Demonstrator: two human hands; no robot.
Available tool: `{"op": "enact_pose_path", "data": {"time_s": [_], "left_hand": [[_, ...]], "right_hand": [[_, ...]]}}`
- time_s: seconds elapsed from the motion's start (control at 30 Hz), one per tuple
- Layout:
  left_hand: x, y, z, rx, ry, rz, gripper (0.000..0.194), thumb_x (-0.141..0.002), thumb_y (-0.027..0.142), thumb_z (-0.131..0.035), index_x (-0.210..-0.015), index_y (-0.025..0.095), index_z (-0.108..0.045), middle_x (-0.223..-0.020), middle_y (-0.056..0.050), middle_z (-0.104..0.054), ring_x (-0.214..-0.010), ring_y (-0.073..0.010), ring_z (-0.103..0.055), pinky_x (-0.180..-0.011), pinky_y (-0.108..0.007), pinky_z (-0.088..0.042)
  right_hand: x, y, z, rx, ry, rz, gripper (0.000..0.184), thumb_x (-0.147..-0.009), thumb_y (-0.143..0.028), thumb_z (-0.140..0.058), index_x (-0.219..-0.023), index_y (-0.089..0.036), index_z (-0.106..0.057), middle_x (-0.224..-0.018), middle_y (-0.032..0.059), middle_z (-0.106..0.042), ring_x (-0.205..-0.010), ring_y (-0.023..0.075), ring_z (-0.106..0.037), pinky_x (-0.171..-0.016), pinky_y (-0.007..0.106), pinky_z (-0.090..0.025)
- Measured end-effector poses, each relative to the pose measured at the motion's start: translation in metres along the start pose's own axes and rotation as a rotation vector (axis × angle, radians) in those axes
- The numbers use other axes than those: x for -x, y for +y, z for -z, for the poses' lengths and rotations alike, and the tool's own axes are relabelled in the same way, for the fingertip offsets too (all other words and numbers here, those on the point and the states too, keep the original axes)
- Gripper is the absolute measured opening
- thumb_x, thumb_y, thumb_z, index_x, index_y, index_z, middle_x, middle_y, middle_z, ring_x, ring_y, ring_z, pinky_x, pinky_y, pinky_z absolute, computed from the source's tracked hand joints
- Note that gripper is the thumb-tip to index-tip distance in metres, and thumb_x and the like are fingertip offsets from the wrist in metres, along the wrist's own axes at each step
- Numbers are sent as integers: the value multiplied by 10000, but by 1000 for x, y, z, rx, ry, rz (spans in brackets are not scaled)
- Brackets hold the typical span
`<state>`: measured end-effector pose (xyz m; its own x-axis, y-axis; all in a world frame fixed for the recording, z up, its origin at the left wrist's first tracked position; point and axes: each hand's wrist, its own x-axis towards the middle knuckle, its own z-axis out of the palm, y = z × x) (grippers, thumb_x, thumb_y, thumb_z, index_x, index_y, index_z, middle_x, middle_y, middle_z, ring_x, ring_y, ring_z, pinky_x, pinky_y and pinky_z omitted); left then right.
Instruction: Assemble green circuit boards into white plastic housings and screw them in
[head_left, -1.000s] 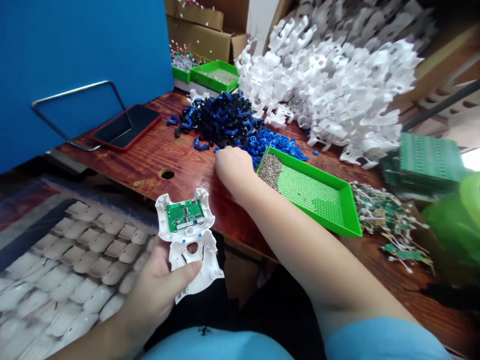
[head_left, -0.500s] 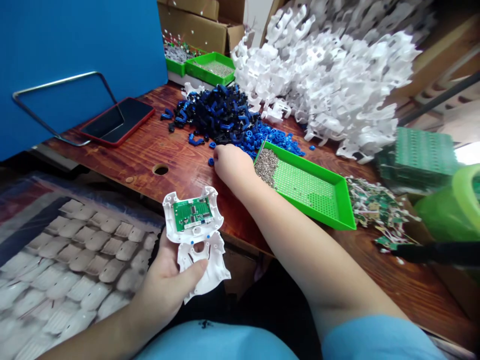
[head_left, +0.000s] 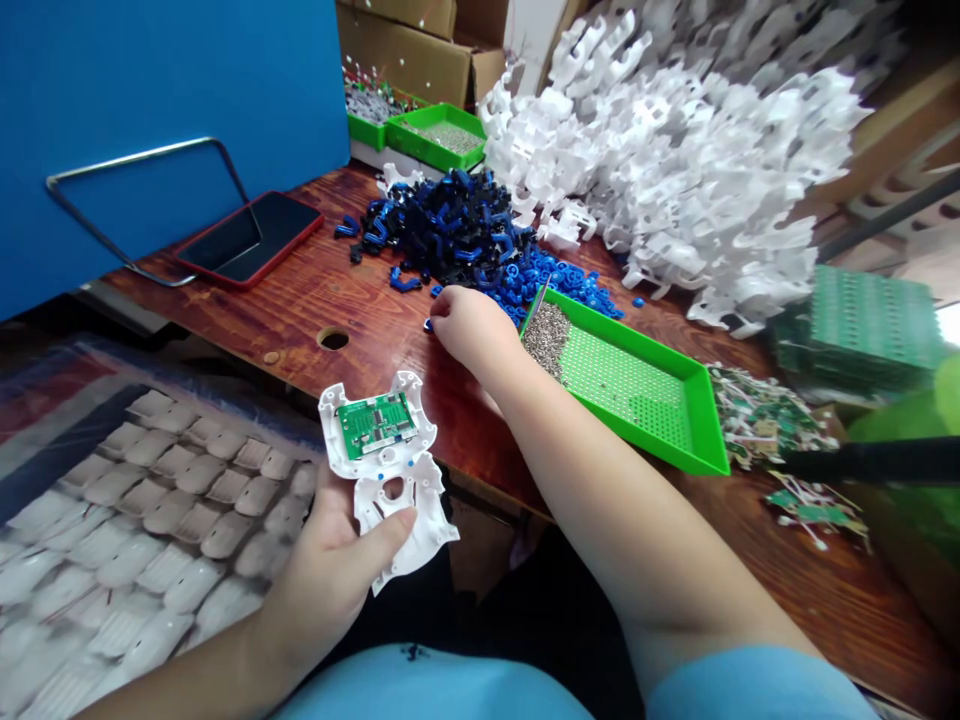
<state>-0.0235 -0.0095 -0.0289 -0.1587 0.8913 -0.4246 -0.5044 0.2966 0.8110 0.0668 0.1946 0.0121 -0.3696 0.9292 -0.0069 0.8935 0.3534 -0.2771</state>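
Note:
My left hand (head_left: pixel 341 545) is closed on a white plastic shell (head_left: pixel 411 520), its thumb pressing the inside of the lower half. Joined or held end to end above it is a wider white half holding a green circuit board (head_left: pixel 377 425); two blue dots show at the seam. Over the table's near side, my right hand (head_left: pixel 466 322) is closed in a pinch, knuckles up. At its fingertips a small blue plastic part (head_left: pixel 428 325) peeks out, mostly hidden. Just beyond lies a heap of dark blue and black plastic parts (head_left: pixel 457 225), with blue round pieces (head_left: pixel 562 280) beside it.
A green tray (head_left: pixel 637 375) of small metal screws (head_left: pixel 547 335) sits right of my forearm. Behind rises a pile of white shells (head_left: pixel 675 170). A red-edged phone (head_left: pixel 251 240) lies near a blue panel (head_left: pixel 172 80). White shells in rows (head_left: pixel 172 465) fill the lower left.
The view has swung slightly, shifting the table rightward. My right hand stays low by the blue parts, the small blue piece moving along with its fingertips. My left hand keeps the shell, slightly tilted.

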Motion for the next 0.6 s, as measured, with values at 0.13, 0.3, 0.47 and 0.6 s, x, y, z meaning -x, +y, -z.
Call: {"op": "enact_pose_path", "data": {"time_s": [0.13,0.3,0.47,0.6], "left_hand": [[-1,-3,4,-10,9,15,743,-700,227,-747,-1316,261,-334,-1103,-36,-672,-1039,-208,-622,-853,-267,-501],[0,0,3,12,22,17,726,-675,220,-758,-1290,266,-376,-1038,-25,-683,-998,-223,-637,-815,-281,-521],[3,5,-3,10,4,15,704,-653,203,-773,-1252,232,-404,-1024,-41,-690,-984,-221,-646,-816,-273,-522],[4,3,-10,-36,-17,-36,621,-678,173,-750,-1201,259,-426,-1015,8,-688,-936,-151,-647,-835,-218,-500]], "right_hand": [[-4,0,-4,27,-1,32,258,-778,-180,-471,-958,-219,-651,-1000,69,-661,-859,237,-635,-711,349,-512],[0,0,-3,43,25,120,190,-813,-199,-506,-917,-147,-657,-1020,131,-602,-887,241,-611,-770,356,-492],[60,6,27,-35,68,250,130,-868,-242,-513,-901,-186,-625,-956,53,-564,-890,156,-567,-800,272,-462],[138,27,44,-277,64,348,56,-882,-196,-501,-901,-199,-554,-879,19,-544,-836,111,-543,-723,218,-459]]}}
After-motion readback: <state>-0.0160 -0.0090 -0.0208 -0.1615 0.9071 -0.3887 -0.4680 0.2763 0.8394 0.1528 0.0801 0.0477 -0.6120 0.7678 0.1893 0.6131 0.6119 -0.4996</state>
